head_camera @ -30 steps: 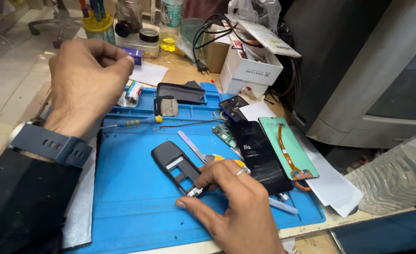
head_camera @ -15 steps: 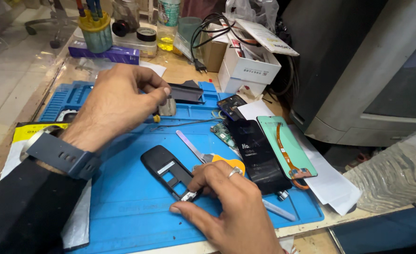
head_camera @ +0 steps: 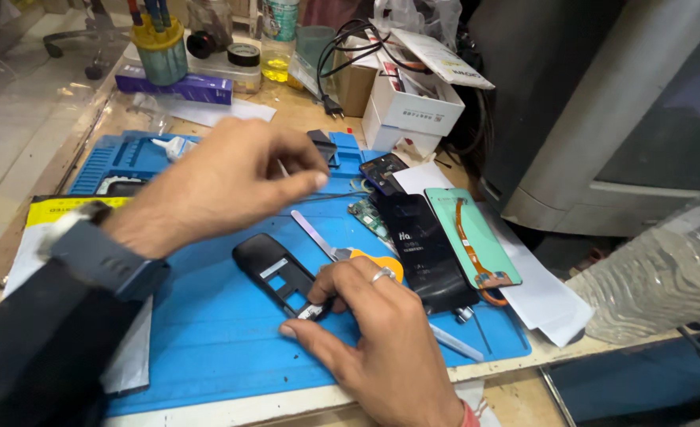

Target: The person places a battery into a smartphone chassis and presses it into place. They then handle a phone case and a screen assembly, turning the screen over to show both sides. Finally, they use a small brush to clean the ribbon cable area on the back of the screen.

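Note:
A black phone frame (head_camera: 275,273) with cut-out windows lies on the blue work mat (head_camera: 208,348). My right hand (head_camera: 374,332), a ring on one finger, pinches the frame's near end against the mat. My left hand (head_camera: 223,186), a watch on its wrist, hovers above the mat's middle with fingers and thumb pinched together on a thin screwdriver. The screwdriver's metal shaft (head_camera: 346,194) sticks out to the right of my thumb; its handle is hidden in the hand.
Right of the frame lie a metal pry tool (head_camera: 312,231), an orange pick (head_camera: 385,261), a small circuit board (head_camera: 368,216), a dark phone screen (head_camera: 427,251) and a teal back panel (head_camera: 470,237). White boxes (head_camera: 413,111), a yellow tool cup (head_camera: 160,54) and a purple box (head_camera: 172,85) stand behind.
My left hand came down from the back left to the mat's middle and closed on the screwdriver. The right hand stayed on the frame's end.

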